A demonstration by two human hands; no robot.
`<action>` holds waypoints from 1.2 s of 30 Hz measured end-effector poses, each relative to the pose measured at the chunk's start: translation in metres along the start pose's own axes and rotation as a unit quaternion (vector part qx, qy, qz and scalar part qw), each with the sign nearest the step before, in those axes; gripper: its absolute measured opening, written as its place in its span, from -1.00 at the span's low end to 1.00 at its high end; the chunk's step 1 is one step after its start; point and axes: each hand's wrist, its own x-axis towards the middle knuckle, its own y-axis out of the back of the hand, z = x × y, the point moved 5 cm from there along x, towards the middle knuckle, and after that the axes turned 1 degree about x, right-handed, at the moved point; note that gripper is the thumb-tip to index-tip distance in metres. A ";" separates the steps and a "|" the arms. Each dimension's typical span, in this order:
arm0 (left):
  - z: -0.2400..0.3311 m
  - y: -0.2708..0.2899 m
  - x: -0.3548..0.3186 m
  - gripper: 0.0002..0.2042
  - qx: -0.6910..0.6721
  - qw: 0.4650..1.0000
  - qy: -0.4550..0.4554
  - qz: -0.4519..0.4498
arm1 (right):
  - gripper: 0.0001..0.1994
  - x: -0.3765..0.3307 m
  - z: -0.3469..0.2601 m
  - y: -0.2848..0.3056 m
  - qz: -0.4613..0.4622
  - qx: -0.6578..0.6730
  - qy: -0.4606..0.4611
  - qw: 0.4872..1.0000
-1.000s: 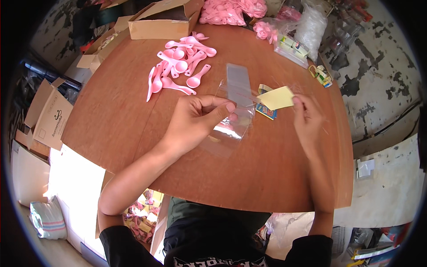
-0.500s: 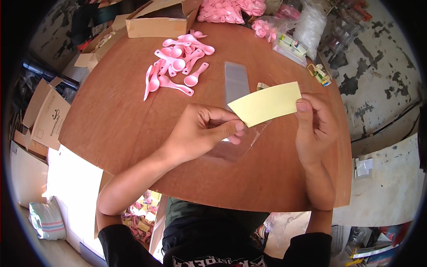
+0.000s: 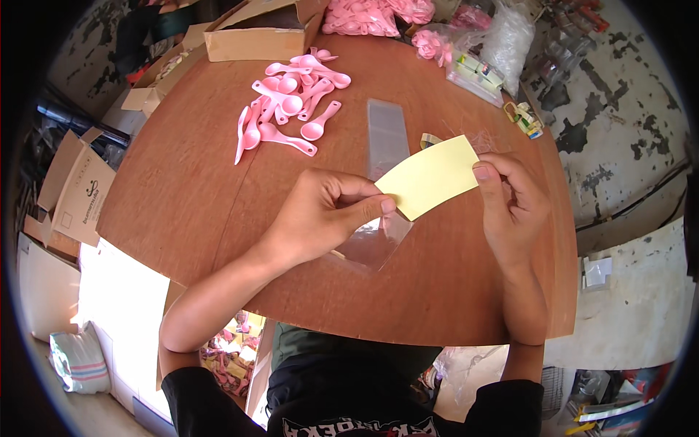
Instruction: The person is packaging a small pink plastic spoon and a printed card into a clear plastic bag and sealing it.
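A pale yellow card (image 3: 429,178), slightly bowed, is stretched between my hands above the table. My left hand (image 3: 317,215) pinches its left end between thumb and fingers. At its upper right corner, my right hand (image 3: 510,200) grips it with thumb and forefinger. Clear plastic (image 3: 371,255) shows beneath my left hand; whether my fingers hold it too, I cannot tell. Behind the card lies a strip of clear plastic sleeves (image 3: 387,135). A small rolled or folded piece (image 3: 429,140) sits partly hidden by the card. Pink spoons (image 3: 291,102) are heaped farther left.
An open cardboard box (image 3: 255,36) stands on the far edge of the brown table (image 3: 182,197). Bagged pink spoons (image 3: 360,18) lie beside it. Far right are a clear tray of cards (image 3: 475,76), a plastic bag (image 3: 506,47) and a small yellow-green bundle (image 3: 524,120).
The card has shifted slightly left, and its lower edge has tipped down and bows more. My right hand has moved a little left with it. The clear plastic below has shifted.
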 end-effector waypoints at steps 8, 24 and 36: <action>0.002 -0.009 -0.001 -0.77 -0.033 0.999 0.035 -0.008 | -0.94 -0.008 -0.004 -0.015 -0.072 0.047 -0.044 0.995; 0.018 -0.016 -0.007 -0.74 -0.012 1.000 0.005 0.008 | -0.87 -0.016 -0.013 -0.035 -0.193 0.174 -0.020 0.965; 0.023 -0.025 -0.009 -0.74 0.065 0.995 -0.060 0.051 | -0.79 -0.029 -0.006 -0.037 -0.293 0.353 -0.221 0.861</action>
